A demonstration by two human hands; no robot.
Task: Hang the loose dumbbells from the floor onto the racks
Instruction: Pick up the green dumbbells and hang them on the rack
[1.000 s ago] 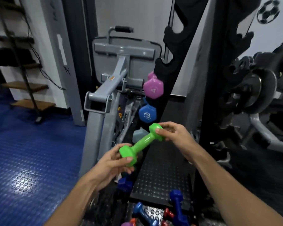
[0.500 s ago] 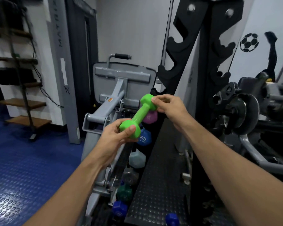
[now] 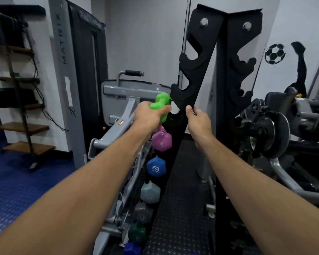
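Green dumbbell [image 3: 161, 105] gripped round its handle in left hand [image 3: 149, 115], raised against black rack [image 3: 193, 74] hook just above pink dumbbell [image 3: 161, 141]; right hand [image 3: 198, 120] pinching rack edge alongside.

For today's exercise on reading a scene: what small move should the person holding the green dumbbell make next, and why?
Probably ease the green dumbbell, gripped in the left hand, rightward into the empty rack hook beside it. The pink dumbbell already fills the slot below, and the right hand holds the rack upright.
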